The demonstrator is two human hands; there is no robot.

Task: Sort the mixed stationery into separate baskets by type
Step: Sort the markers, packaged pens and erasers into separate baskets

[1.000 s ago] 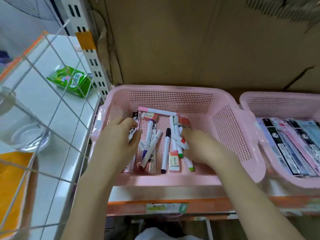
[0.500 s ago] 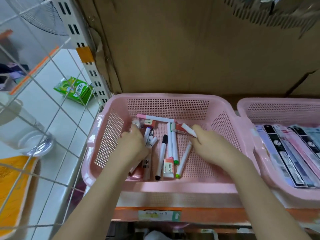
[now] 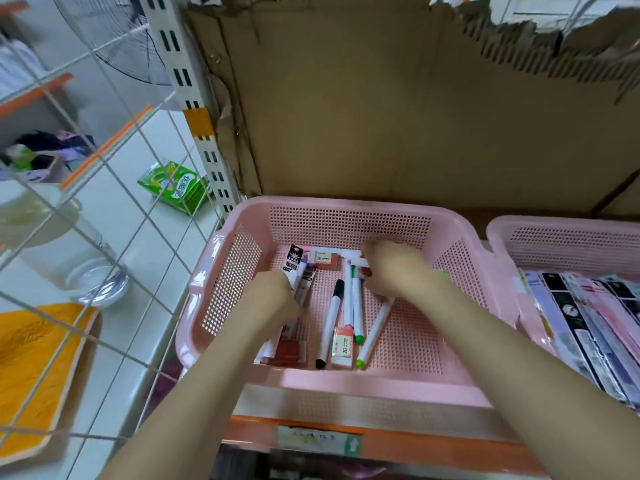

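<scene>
Head view of a pink perforated basket set on an orange-edged shelf, with both hands lowered into it. The left hand is seen at the basket's left side, its fingers curled round a bundle of flat refill packs; the long axis of the packs runs from the near-left floor of the basket up and away to the far right, with the black printed end pointing toward the back wall. The right hand is placed over the far middle of the basket and is blurred; its fingers are bent down onto the items beneath, but whether anything is gripped cannot be told.

Loose items are laid on the basket floor between the hands. A black-capped marker is aligned near-to-far, leaning slightly right, its cap at the far end. Just beside it on the right a green-tipped pen is laid almost straight front to back. A second white pen with a green tip is angled from near-left to far-right, its upper end hidden under the right hand. A 2B eraser is seen at the near ends of the pens, and another eraser lies crosswise at the far wall.

A second pink basket at the right is shown holding long flat packs laid side by side, running near to far. A green carton is seen on the tiled floor at the left.
</scene>
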